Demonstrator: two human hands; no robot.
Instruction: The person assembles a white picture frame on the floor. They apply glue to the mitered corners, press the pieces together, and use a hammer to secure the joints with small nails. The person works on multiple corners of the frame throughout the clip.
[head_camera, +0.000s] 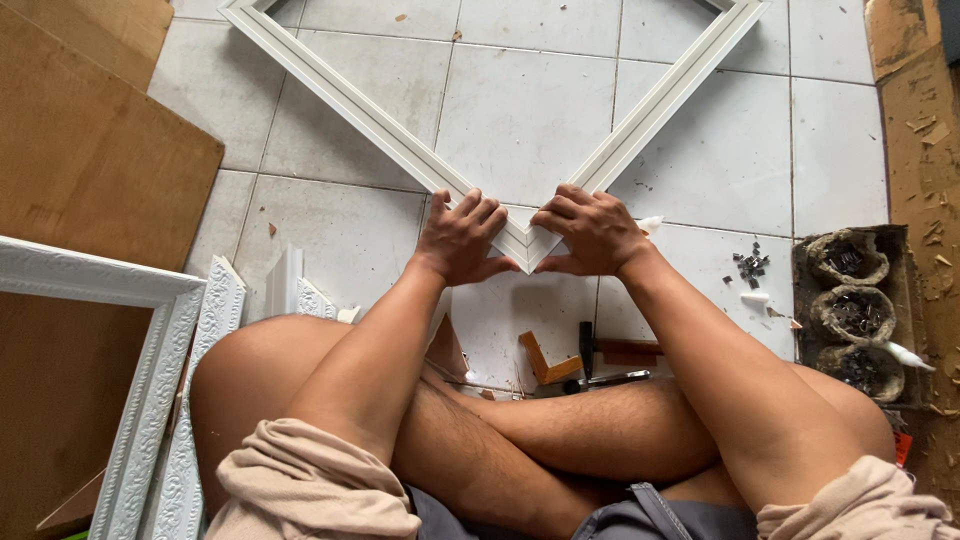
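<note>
A white moulded picture frame (390, 130) lies flat on the tiled floor, its near corner pointing toward me. My left hand (460, 238) presses down on the left rail at that corner, fingers spread. My right hand (590, 228) presses the right rail beside it, thumb at the mitre joint. Both hands lie flat on the frame and grip nothing. I sit cross-legged just behind the corner.
A hammer (588, 352) and a small wooden corner piece (545, 362) lie by my shins. At the right, a grey tray (855, 305) holds small metal fasteners, with several loose ones (750, 265) nearby. An ornate white frame (150, 390), moulding offcuts (285, 285) and brown boards (90, 150) lie left.
</note>
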